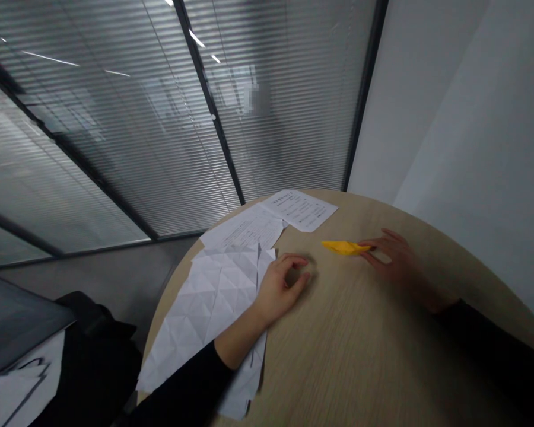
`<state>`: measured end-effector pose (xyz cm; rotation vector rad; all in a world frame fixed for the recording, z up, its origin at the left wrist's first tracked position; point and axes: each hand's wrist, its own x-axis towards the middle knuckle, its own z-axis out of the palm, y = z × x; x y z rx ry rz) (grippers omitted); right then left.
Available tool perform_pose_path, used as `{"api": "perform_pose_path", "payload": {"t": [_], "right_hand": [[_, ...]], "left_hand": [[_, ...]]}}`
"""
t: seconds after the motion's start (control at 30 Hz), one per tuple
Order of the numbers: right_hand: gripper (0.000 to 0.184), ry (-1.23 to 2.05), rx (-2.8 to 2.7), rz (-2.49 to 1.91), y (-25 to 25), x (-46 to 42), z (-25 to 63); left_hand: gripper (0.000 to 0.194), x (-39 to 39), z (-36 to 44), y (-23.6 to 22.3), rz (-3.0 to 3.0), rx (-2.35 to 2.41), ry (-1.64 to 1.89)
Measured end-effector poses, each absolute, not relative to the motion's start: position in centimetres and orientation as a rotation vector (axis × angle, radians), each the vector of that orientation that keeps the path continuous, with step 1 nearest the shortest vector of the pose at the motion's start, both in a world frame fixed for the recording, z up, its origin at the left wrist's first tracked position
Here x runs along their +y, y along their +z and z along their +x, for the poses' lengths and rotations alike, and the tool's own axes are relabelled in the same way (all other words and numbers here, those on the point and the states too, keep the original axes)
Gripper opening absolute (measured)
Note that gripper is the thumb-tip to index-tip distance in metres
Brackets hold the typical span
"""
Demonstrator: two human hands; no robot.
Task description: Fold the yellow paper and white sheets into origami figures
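Observation:
A folded piece of yellow paper (345,247), long and pointed at its left end, is pinched at its right end by my right hand (394,258). It is at or just above the tabletop; I cannot tell if it touches. My left hand (282,284) has its thumb and fingers curled apart, with nothing between them. Under and beside my left forearm lie creased white sheets (209,296), marked with a grid of triangular folds.
Printed sheets (300,209) lie at the far edge of the round wooden table (338,356). Glass panels with blinds (293,118) stand behind, and a white wall (485,178) rises at the right. A black bag-like item (93,356) with papers is at lower left.

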<state>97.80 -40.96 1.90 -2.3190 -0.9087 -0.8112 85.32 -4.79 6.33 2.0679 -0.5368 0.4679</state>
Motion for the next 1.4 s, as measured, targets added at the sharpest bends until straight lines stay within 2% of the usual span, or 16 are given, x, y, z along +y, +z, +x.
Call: {"api": "perform_pose_path", "payload": {"t": [0.13,0.37,0.67,1.1,1.4], "right_hand": [[0.035,-0.942,-0.658,-2.442,1.2,-45.3,100.6],[0.047,-0.93,-0.54,-2.517,0.7,-49.3,102.3],[0.051,-0.83,-0.565,-2.552,0.5,-49.5,102.3],[0.041,-0.892,-0.479,-2.589,0.7,-50.4,102.2],[0.051,-1.056,-0.541,-2.566,2.2,-48.5,100.2]], "left_hand": [[0.014,-4.8,85.2,6.4,2.127,-0.6,0.459],[0.015,-4.9,85.0,6.5,2.205,-0.651,0.455],[0.012,-5.0,84.9,7.0,2.21,-0.676,0.452],[0.013,-5.0,84.8,6.9,2.214,-0.702,0.453],[0.014,-5.0,84.7,6.7,2.237,-0.715,0.438]]}}
